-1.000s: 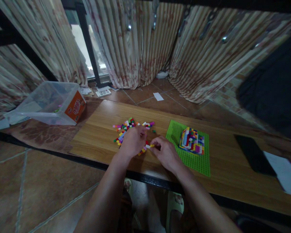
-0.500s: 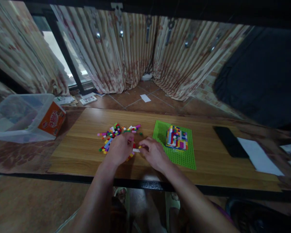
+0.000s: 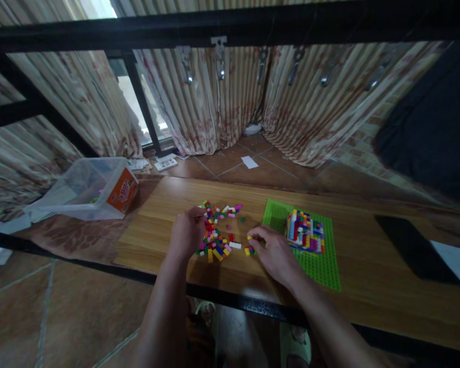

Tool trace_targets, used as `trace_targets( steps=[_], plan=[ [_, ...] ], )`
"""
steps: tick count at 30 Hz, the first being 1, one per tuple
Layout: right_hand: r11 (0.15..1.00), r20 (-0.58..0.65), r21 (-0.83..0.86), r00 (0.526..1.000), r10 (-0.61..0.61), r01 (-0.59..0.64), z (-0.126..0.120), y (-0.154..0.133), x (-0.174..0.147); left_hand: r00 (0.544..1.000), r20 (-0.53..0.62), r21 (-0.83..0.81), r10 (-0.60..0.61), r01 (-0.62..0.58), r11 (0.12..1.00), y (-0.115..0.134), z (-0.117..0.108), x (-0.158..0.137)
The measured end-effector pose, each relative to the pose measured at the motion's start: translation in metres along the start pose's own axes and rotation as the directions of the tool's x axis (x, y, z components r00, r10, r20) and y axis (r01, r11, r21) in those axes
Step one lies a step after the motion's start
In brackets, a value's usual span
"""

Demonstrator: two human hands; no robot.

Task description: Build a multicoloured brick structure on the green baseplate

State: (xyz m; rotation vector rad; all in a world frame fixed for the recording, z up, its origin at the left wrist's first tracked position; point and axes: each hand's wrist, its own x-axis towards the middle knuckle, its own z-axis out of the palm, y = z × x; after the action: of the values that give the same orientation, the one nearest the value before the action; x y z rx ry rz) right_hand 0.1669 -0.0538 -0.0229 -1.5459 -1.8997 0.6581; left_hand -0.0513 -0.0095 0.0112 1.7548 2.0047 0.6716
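My left hand [image 3: 187, 236] hovers over the left side of a loose pile of small coloured toy bricks [image 3: 213, 234], its fingers curled together. Whatever those fingertips hold, if anything, is hidden. Right of the pile, my right hand [image 3: 276, 253] pinches a small yellow brick [image 3: 250, 237] between thumb and forefinger. Just below its fingertips lie a few more bricks [image 3: 247, 251], partly covered by the hand. A long white brick [image 3: 235, 246] rests between the two hands. Beyond my right hand, a multicoloured block of stacked bricks [image 3: 305, 232] stands on a green baseplate [image 3: 318, 271].
The wooden table [image 3: 153, 225] ends in a dark front edge. A clear plastic bin [image 3: 88, 189] with an orange label stands at the left. To the right lie a black flat object [image 3: 416, 249] and white paper [image 3: 456, 263]. A dark bar [image 3: 230, 28] crosses above the table.
My view has turned, so the scene sits further right and lower. My left hand has moved left across the pile, uncovering bricks. My right hand has drawn away from the white brick, still pinching yellow.
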Motion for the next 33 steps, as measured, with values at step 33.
trace_targets(
  steps=[33],
  plan=[
    [0.995, 0.074, -0.046, 0.993, -0.09, 0.093, 0.013, -0.005, 0.001, 0.951, 0.26, 0.19, -0.168, 0.12, 0.974, -0.04, -0.029, -0.034]
  ],
)
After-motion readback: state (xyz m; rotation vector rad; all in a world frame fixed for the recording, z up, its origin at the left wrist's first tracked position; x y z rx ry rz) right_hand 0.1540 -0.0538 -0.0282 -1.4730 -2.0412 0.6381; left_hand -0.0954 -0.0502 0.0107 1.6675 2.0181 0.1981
